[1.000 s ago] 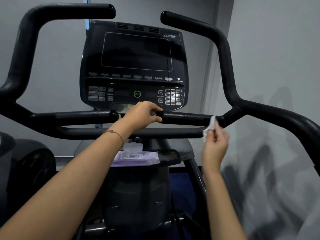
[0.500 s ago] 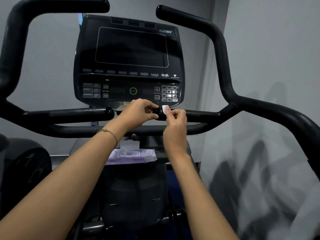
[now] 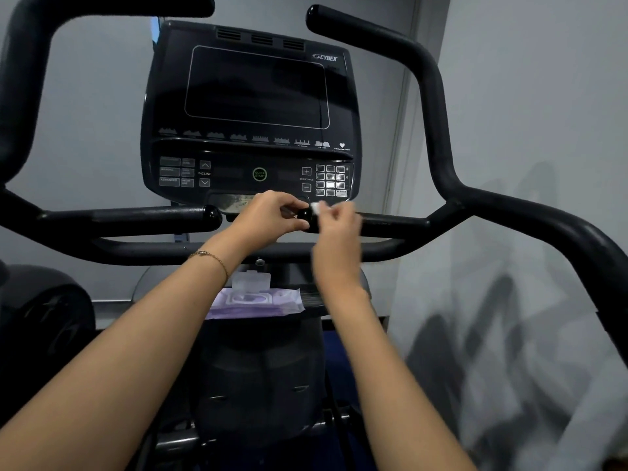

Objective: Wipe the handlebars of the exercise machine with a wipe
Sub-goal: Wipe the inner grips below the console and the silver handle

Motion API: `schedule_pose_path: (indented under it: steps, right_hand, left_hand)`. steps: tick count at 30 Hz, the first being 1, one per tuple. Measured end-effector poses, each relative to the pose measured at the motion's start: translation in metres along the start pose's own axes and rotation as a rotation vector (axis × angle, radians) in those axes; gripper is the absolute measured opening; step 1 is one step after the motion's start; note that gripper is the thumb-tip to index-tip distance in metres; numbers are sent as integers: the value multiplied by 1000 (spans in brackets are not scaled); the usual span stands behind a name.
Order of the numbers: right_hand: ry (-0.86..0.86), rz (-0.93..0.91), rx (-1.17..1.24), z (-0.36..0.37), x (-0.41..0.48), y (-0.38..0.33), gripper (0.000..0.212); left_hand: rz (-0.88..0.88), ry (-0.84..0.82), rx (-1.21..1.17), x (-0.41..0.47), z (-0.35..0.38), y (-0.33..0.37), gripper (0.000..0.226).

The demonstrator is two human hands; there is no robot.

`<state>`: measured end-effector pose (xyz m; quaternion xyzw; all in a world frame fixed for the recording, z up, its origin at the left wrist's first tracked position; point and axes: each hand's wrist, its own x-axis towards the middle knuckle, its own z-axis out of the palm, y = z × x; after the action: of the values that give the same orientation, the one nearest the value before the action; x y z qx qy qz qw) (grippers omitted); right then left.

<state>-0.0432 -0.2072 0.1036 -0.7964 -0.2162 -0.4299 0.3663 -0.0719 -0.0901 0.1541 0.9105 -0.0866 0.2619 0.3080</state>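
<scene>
Starting nearest the camera: two bare forearms rising from the bottom edge, with a thin bracelet (image 3: 212, 258) on the left wrist. Beyond them, lying flat on the machine's small shelf (image 3: 316, 297): a lilac pack of wipes (image 3: 258, 302), clear flap standing up. Above the pack, a lower crossbar (image 3: 153, 251), then two short inner bars pointing toward each other, ends apart.

Left hand (image 3: 272, 215): fingers and thumb curled round the rounded black tip of the right inner handlebar (image 3: 390, 222).

Right hand (image 3: 336, 232): motion-blurred, fingertips pinched on a small white wipe (image 3: 316, 208), holding it at the top of that same tip, just beside the left hand.

Left inner handlebar (image 3: 136, 217): no hand on it.

Behind the hands, the dark console (image 3: 251, 113), marked CYBEX, screen unlit, keypad along its lower edge. Flanking it, two tall curved outer handlebars (image 3: 431, 96). Farthest back, a grey wall (image 3: 526, 96).
</scene>
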Motion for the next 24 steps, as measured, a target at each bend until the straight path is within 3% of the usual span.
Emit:
schedule_pose_path:
  steps: [2, 4, 8, 10, 11, 13, 19, 22, 24]
  right_hand:
    - [-45, -159, -81, 0, -7, -14, 38]
    - [-102, -196, -125, -12, 0, 1, 40]
    - [-50, 180, -164, -57, 27, 67, 14]
    - [-131, 382, -208, -76, 41, 85, 15]
    - [-183, 383, -316, -79, 47, 89, 22]
    - [-247, 333, -447, -74, 52, 80, 30]
    - [-508, 33, -306, -36, 68, 1, 32]
    - [-464, -193, -286, -36, 45, -14, 26]
    - [-414, -202, -245, -44, 34, 5, 23]
  left_hand:
    - [14, -8, -20, 0, 0, 0, 27]
    - [1, -13, -23, 1, -1, -1, 30]
    - [-34, -14, -28, 3, 0, -4, 36]
    - [-37, -7, -33, 4, 0, -5, 35]
    - [-37, -5, -38, 4, 0, -5, 35]
    - [-32, -3, -56, 4, 1, -6, 35]
    - [-10, 17, -90, 1, 2, -6, 30]
    - [-5, 30, -85, 0, 3, -4, 29]
    - [-17, 32, -74, -1, 3, -3, 30]
